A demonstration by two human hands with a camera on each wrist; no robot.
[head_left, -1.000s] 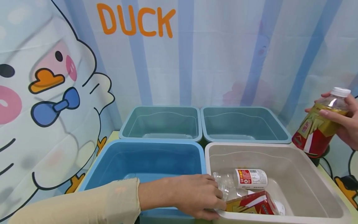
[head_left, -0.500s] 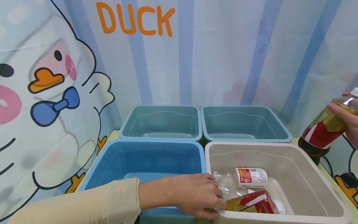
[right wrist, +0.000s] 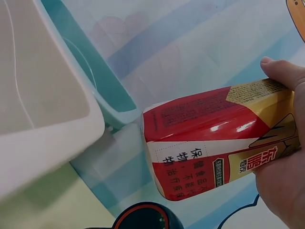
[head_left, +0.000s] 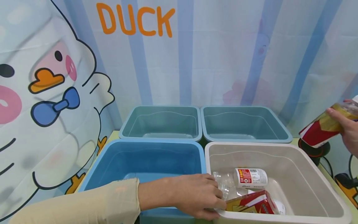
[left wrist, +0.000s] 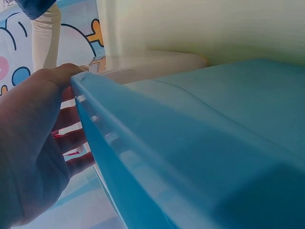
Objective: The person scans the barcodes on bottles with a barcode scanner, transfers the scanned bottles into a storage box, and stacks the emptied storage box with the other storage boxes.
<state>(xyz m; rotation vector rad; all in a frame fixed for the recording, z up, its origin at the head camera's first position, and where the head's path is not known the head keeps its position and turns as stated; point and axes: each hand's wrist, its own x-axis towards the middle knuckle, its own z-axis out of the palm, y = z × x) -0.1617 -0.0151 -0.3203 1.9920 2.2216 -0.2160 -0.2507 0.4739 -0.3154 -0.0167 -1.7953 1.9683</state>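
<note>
My right hand (head_left: 349, 129) grips a plastic drink bottle (head_left: 325, 126) with a red and gold label. It lies tilted, white cap up toward the right edge of the head view and base down to the left. In the right wrist view the label bears printed characters, and thumb and fingers wrap the bottle's (right wrist: 209, 140) upper part. My left hand (head_left: 197, 196) rests on the adjoining rims of the blue bin (head_left: 165, 141) and the beige bin (head_left: 279, 145). In the left wrist view its loosely spread fingers (left wrist: 71, 138) reach past the blue rim.
Inside the beige bin lie a clear bottle with a white label (head_left: 251, 178) and another red-and-gold bottle (head_left: 253, 203). Two teal bins (head_left: 160, 107) stand behind. A dark round object with a red ring (head_left: 314, 149) sits right of the beige bin, near a cable (head_left: 328, 166).
The right hand has carried the bottle to the right and slightly down, tipping it closer to horizontal. The left hand and the bins have stayed put.
</note>
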